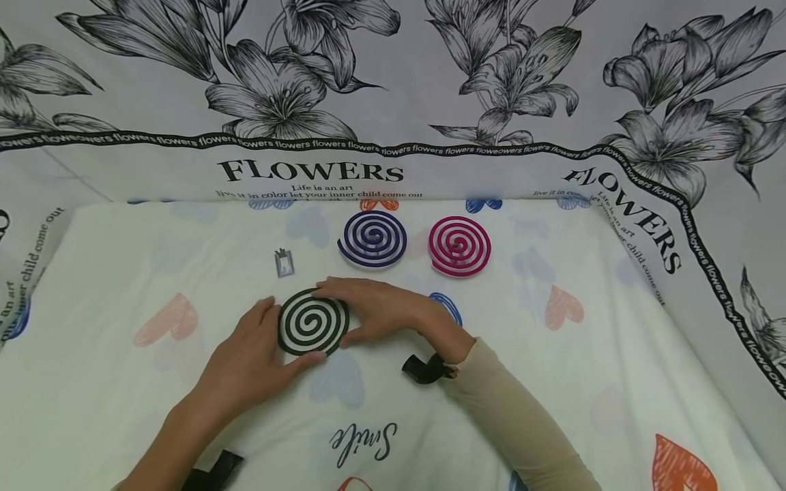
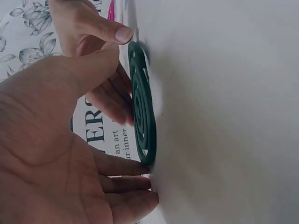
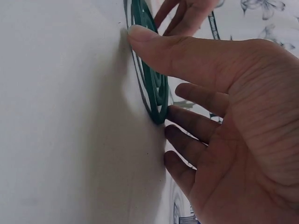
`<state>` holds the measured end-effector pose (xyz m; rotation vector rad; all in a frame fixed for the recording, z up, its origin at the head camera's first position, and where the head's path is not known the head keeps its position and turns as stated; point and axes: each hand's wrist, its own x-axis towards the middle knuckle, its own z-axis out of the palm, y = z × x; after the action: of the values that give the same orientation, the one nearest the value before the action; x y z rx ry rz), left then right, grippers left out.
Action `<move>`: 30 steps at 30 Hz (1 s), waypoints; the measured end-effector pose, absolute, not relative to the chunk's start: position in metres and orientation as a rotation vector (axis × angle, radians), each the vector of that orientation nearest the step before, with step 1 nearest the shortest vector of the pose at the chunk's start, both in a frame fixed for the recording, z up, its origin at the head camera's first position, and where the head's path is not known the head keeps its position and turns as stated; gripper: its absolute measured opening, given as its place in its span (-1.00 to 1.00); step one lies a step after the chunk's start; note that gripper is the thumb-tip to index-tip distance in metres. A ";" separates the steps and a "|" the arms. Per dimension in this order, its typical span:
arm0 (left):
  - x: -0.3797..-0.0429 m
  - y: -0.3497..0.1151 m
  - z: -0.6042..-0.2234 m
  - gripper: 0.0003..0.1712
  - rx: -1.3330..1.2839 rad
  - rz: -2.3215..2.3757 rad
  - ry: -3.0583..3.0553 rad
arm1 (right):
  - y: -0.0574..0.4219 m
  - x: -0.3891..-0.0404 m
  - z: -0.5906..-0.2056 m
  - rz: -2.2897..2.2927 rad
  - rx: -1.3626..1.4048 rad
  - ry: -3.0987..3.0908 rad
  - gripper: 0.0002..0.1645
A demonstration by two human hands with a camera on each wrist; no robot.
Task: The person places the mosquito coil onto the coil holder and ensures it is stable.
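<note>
A dark green mosquito coil (image 1: pixel 312 320) lies close over the white sheet, between both hands. My left hand (image 1: pixel 245 354) holds its left side, fingers along the outer rim and thumb at the near edge. My right hand (image 1: pixel 374 307) grips the opposite side, its fingertips at the far rim and its thumb at the right edge. Seen edge-on in the left wrist view, the coil (image 2: pixel 144 112) has fingertips right at its end. In the right wrist view the thumb (image 3: pixel 154 42) lies across the coil's near face.
Beyond the hands lie a blue coil (image 1: pixel 374 237) and a pink coil (image 1: pixel 458 245). A small metal stand (image 1: pixel 284 263) sits just past the green coil. The sheet (image 1: pixel 491 382) is printed with hearts, and a flower-printed cloth (image 1: pixel 491 170) rises behind it.
</note>
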<state>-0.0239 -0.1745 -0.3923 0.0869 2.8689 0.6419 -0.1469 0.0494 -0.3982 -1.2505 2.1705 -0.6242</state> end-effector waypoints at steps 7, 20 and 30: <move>-0.026 -0.173 -0.392 0.25 0.112 0.624 2.881 | 0.051 -0.151 -0.396 -0.650 -1.235 2.188 0.00; -0.023 -0.176 -0.400 0.24 0.182 0.562 2.946 | 0.048 -0.151 -0.403 -0.650 -1.199 2.177 0.20; -0.022 -0.174 -0.402 0.29 0.229 0.521 2.991 | 0.049 -0.152 -0.405 -0.617 -1.222 2.201 0.19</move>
<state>-0.0221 -0.1745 -0.4022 0.2290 2.9911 0.5209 -0.1516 0.0490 -0.4048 -1.2215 2.2006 -0.6173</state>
